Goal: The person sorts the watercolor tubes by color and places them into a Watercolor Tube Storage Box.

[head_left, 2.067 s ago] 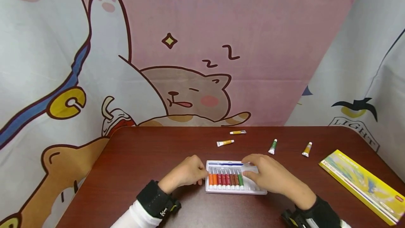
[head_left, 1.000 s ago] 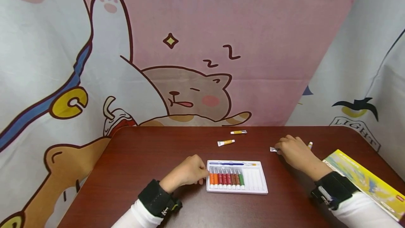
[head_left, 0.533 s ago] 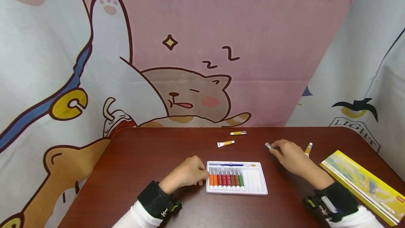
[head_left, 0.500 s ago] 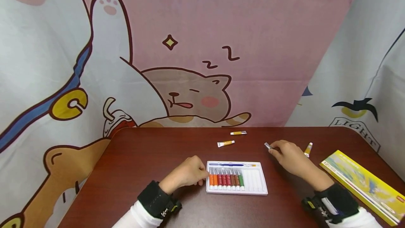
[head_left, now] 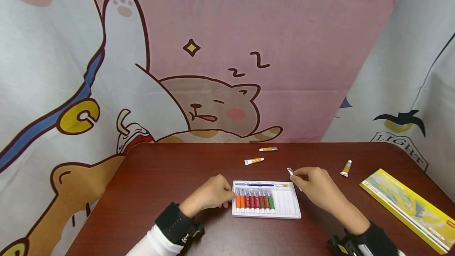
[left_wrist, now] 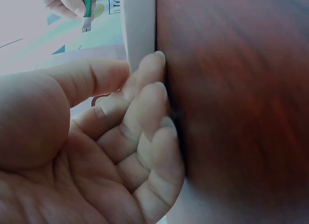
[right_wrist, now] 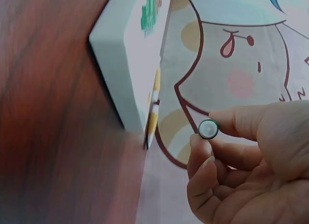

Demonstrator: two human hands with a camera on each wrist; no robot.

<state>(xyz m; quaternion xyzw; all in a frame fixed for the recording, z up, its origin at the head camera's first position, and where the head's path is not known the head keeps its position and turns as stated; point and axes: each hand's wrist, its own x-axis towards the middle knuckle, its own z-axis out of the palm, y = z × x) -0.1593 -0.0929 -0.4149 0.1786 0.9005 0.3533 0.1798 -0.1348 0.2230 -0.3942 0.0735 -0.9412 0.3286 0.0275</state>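
In the head view a white plastic tray (head_left: pixel 286 204) lies on the table, holding a row of orange, red, brown and green paint tubes (head_left: pixel 251 202) plus a blue paintbrush (head_left: pixel 254 185). My left hand (head_left: pixel 209 193) grips the tray's left end between thumb and curled fingers. Just off the tray's upper right corner, my right hand (head_left: pixel 318 187) pinches a small paint tube (head_left: pixel 290 171), its silver crimped end pointing up and left. The left wrist view shows this tube's green body (left_wrist: pixel 88 6); the right wrist view shows its white cap (right_wrist: pixel 208 129). Bare slots fill the tray's right part.
Two yellow paint tubes, one nearer (head_left: pixel 254 161) and one farther (head_left: pixel 268 149), lie behind the tray. An ochre paint tube (head_left: pixel 346 168) lies to the right, beside a yellow flat box (head_left: pixel 408 208). A printed cloth (head_left: pixel 302 50) hangs behind the table (head_left: pixel 160 169).
My right hand left the tray, picked up the green paint tube from the table's right side, and brought it back left and nearer to the tray. My left hand stayed at the tray's left end.
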